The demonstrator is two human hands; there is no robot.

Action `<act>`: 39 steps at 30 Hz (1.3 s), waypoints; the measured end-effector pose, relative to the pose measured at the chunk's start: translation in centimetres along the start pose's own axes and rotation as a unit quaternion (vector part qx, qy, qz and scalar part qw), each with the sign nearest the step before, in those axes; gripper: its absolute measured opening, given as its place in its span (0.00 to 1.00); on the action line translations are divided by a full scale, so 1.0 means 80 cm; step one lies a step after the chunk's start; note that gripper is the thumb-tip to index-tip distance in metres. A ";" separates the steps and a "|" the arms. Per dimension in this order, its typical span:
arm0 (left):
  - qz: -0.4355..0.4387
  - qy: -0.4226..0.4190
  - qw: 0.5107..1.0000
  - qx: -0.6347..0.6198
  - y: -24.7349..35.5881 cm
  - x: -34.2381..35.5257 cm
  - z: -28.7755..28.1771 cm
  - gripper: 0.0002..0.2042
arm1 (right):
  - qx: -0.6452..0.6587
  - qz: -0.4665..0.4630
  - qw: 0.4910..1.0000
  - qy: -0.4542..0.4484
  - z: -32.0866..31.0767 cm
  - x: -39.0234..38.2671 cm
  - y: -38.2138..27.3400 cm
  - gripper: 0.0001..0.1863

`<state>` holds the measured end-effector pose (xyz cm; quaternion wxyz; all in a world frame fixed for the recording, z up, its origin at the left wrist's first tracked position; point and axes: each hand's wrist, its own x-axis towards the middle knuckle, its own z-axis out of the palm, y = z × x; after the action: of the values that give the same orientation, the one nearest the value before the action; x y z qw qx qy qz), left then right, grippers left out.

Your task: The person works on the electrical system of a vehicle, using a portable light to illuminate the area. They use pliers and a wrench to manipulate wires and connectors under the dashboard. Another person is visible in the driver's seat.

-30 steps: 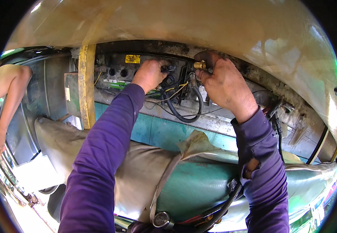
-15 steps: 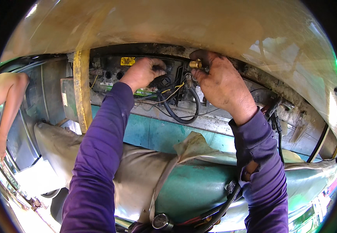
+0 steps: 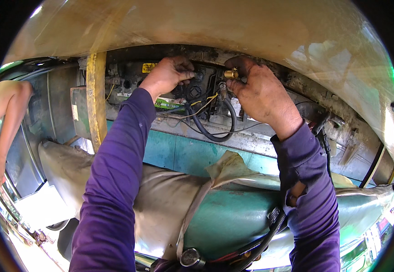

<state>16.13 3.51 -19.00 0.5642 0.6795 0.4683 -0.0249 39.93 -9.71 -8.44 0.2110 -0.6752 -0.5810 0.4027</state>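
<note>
Between the thumb and fingers of my right hand (image 3: 266,93) is a short, round brass fitting (image 3: 231,74), above the cable end. My left hand (image 3: 167,76) is closed in a pinch over the black top of a battery (image 3: 196,87). What its fingers hold, if anything, is too small to make out. Below the brass fitting a metal cable lug (image 3: 222,85) tops a thick black cable (image 3: 230,122), which loops down and back up to the left. Thin yellow wires (image 3: 200,107) run beside it.
A worn yellow post (image 3: 96,102) stands left of the battery. Overhead hangs a large tan panel (image 3: 197,27). A seat with a tan cover (image 3: 160,199) over green upholstery (image 3: 233,222) lies under my forearms. Another person's arm (image 3: 8,127) is at the far left.
My left hand has shifted slightly up, with its fingertips farther from the wires. The right hand keeps the brass fitting, tilted a little differently. The view has moved slightly.
</note>
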 end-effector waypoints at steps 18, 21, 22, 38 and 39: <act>-0.202 0.007 0.967 -0.154 0.027 -0.002 0.021 0.13 | -0.015 0.035 0.999 0.009 -0.002 0.001 -0.008 0.20; -0.173 -0.017 0.982 -0.071 0.034 -0.003 0.017 0.14 | -0.017 0.024 0.999 0.021 -0.001 0.000 -0.007 0.20; -0.169 -0.021 0.984 -0.048 0.036 -0.002 0.014 0.14 | -0.024 0.025 0.999 0.022 -0.001 0.000 -0.006 0.20; 0.059 -0.053 0.962 0.261 0.025 -0.002 0.019 0.22 | -0.038 -0.004 0.999 0.035 -0.001 0.000 -0.002 0.20; 0.075 -0.046 0.962 0.259 0.025 -0.003 0.019 0.21 | -0.041 -0.011 0.998 0.036 -0.001 0.001 -0.002 0.20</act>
<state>18.14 2.32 -17.93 0.3902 0.8337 0.3672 -0.1340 39.89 -9.62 -8.33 0.2082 -0.6910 -0.5961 0.3520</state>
